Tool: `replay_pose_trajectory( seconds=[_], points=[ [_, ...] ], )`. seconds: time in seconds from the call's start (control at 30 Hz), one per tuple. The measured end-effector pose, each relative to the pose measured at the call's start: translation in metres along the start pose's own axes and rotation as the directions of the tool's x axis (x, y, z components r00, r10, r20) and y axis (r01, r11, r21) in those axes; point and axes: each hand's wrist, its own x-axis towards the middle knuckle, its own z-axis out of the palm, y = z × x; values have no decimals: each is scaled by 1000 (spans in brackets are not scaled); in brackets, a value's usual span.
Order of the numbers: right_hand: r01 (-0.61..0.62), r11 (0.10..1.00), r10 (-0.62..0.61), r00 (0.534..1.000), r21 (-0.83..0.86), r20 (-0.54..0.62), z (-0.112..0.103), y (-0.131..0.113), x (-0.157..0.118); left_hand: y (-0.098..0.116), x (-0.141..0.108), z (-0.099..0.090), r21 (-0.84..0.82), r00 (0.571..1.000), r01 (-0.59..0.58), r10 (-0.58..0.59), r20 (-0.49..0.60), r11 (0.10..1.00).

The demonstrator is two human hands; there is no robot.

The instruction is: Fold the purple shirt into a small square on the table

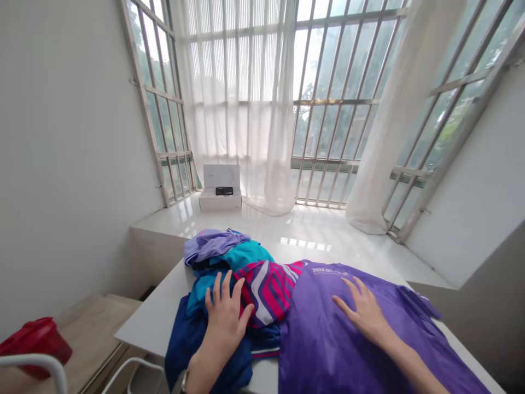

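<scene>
the left hand (pixel 225 323) lies open, fingers spread, on a heap of blue, teal and pink sports shirts (pixel 262 290), gripping nothing. the right hand (pixel 365 316) rests flat and equally empty on a purple printed t-shirt (pixel 328 334) beside the heap, both garments lying on a white table (pixel 158 317).

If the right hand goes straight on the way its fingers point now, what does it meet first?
The right hand lies flat on the purple shirt, fingers pointing left and slightly forward. It would probably meet the pink-striped shirt first, though the depth of the folds is unclear.
</scene>
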Motion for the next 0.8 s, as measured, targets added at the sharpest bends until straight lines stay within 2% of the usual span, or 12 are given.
replay_pose_trajectory(
  seconds=[0.07,0.13,0.2,0.27,0.37,0.5,0.67,0.8],
  points=[
    [25,1000,-24,994,-1,107,18,-27,-10,-11,-28,12,2,997,82,-82,14,997],
    [39,998,-30,985,-50,169,27,-37,-14,-15,-45,19,-9,984,140,-139,107,990],
    [42,994,-23,984,-106,177,30,-31,-10,-17,-51,21,-10,958,183,-176,227,983],
    [24,989,1,985,-143,173,31,-11,1,-22,-48,19,-2,936,193,-183,301,981],
    [11,988,11,989,-155,146,35,24,23,-38,-39,15,-9,947,135,-126,296,991],
    [12,998,-8,998,-64,58,49,58,44,-69,-30,11,-69,964,49,-30,262,996],
    [19,998,-17,999,56,-34,60,73,57,-113,-18,-5,-235,971,-56,108,212,970],
    [28,994,-18,996,102,-91,59,74,62,-139,-2,-17,-272,974,-67,122,192,960]
  ],
)
